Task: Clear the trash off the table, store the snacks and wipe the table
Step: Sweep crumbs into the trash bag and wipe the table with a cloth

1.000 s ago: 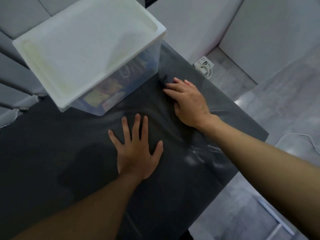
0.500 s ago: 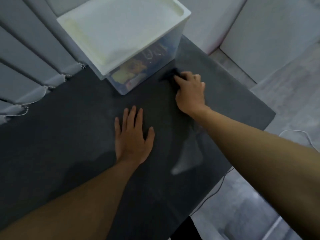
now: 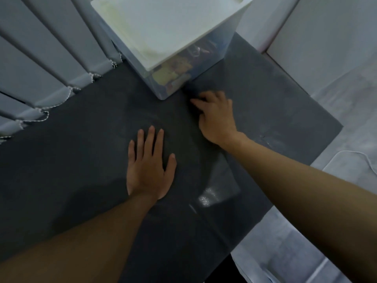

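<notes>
1. Right hand (image 3: 217, 119) works just in front of the box (image 3: 163, 27), grip curled onto a dark cloth (image 3: 190, 94). The cloth is blurred and pressed to the desk (image 3: 81, 150).
2. Left hand (image 3: 150, 166) is further out from the box, grip wide, flat on the desk, holding nothing.
3. Snacks (image 3: 177, 70) sit inside the lidded box, so storing looks done. No trash in sight.
4. Wiping is the live step. Streaks (image 3: 265, 135) gleam right of the box; how much is left, I can't tell.
</notes>
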A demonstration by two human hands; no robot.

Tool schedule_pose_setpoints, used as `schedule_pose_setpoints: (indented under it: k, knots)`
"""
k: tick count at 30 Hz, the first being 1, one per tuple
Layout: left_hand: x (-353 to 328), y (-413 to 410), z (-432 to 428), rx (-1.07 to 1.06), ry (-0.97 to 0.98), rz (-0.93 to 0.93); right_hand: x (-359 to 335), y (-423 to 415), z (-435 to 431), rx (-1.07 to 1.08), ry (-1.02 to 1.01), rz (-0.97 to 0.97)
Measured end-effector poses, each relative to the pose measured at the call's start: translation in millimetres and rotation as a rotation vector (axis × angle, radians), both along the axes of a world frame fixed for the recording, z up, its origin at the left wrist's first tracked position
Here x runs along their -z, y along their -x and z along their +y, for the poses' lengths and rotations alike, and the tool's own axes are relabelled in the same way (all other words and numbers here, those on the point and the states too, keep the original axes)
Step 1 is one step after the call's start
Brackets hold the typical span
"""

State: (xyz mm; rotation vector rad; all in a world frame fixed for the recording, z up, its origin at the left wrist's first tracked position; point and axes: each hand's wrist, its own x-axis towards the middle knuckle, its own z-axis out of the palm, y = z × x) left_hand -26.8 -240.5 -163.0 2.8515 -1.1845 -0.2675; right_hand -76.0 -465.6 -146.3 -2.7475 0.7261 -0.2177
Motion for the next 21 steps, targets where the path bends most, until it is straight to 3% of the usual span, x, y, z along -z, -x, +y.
schedule_pose_setpoints:
  k: [2,4,8,10,14,16,17,21]
  knots:
    - [-0.7,0.5,-0.5,0.003,-0.007,0.001,0.2,17.7,7.9,-0.294,-0.020,0.037]
    - [-0.8,0.7,0.0,0.010,-0.004,-0.002,3.0,39.3,-4.2,-0.325,0.019,0.008]
    - [-1.6,2.3,1.1,0.051,-0.003,-0.030,3.5,79.4,-37.1,0.384,0.014,-0.092]
    - [-1.0,4.2,0.6,0.121,-0.003,-0.037,1.7,95.3,-34.1,0.480,-0.015,-0.081]
    - [-4.7,6.8,-3.8,0.170,0.014,-0.036,2.5,135.2,-8.1,-0.107,0.056,-0.048]
    - [-7.6,8.2,-7.9,0.159,0.021,-0.035,4.6,154.4,-16.3,-0.200,0.133,0.010]
    - [-9.2,9.0,-10.5,0.150,0.027,-0.031,6.1,161.3,-24.6,-0.101,0.151,0.000]
    - [-13.5,17.1,-29.7,0.145,0.035,0.006,5.0,165.7,-32.3,0.665,-0.009,-0.112]
